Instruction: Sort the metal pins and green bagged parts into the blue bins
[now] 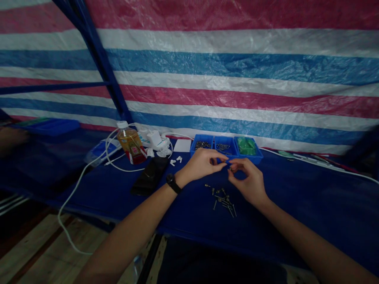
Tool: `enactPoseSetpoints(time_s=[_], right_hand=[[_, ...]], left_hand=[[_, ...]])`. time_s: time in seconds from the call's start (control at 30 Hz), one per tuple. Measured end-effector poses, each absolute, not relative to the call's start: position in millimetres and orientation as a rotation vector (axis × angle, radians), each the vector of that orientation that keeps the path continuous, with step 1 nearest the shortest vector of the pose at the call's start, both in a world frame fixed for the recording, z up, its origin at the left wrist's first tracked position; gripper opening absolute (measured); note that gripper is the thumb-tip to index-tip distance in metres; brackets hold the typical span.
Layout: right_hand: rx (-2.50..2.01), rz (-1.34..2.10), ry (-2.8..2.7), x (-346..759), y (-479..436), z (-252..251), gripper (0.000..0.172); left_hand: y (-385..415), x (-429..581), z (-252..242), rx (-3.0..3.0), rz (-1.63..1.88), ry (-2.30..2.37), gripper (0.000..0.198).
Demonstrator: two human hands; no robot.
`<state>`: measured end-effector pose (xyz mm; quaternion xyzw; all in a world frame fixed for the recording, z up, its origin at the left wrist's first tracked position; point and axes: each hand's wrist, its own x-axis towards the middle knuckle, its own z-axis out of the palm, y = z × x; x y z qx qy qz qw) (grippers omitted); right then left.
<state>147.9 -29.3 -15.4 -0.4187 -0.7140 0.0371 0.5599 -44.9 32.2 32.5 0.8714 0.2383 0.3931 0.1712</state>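
My left hand (205,162), with a black watch (173,183) on its wrist, has thumb and forefinger brought together in front of the blue divided tray (258,159). Almost touching it, my right hand (250,182) is closed in a pinch around something small. What either hand holds is too small and dim to name. Below them, a loose pile of screws (227,204) and small metal fittings (219,199) is spread on the blue table (189,215). Small metal parts (202,144) fill the tray's left compartment, screws (222,147) lie in the middle one, and a green packet (246,146) occupies the right one.
Left of my hands are a dark phone-like object (150,175), white earbuds (175,160), a drink bottle (132,144) and a white charger (154,138) with a looping cable (79,182). Another person's hand (13,136) shows at far left near a blue tray (56,126). Striped sheeting (237,63) hangs behind.
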Motion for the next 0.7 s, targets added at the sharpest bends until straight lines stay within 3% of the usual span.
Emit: enactPoseSetpoints(time_s=[0.13,0.2,0.33,0.5,0.7], right_hand=[[-1.038,0.139,-1.603,150.9,-25.1,-15.7,0.025],[-1.040,0.190,-1.548,155.1,-22.5,-16.6,0.025],[-1.015,0.226,-1.450,161.5,-18.0,-11.8,0.019],[-0.932,0.206,-1.390,145.4,13.8,32.0,0.012],[-1.035,0.547,-1.468,129.9,80.7,76.0,0.023]], left_hand=[[57.4,-68.8,39.2,2.670,1.423,1.004,0.022],[68.1,-80.5,38.3,2.738,1.410,1.109,0.031],[76.8,-96.0,32.6,2.752,1.327,1.175,0.028],[80.7,-103.9,29.2,2.692,1.331,1.372,0.025],[77.4,-101.3,29.9,2.594,1.437,1.305,0.026]])
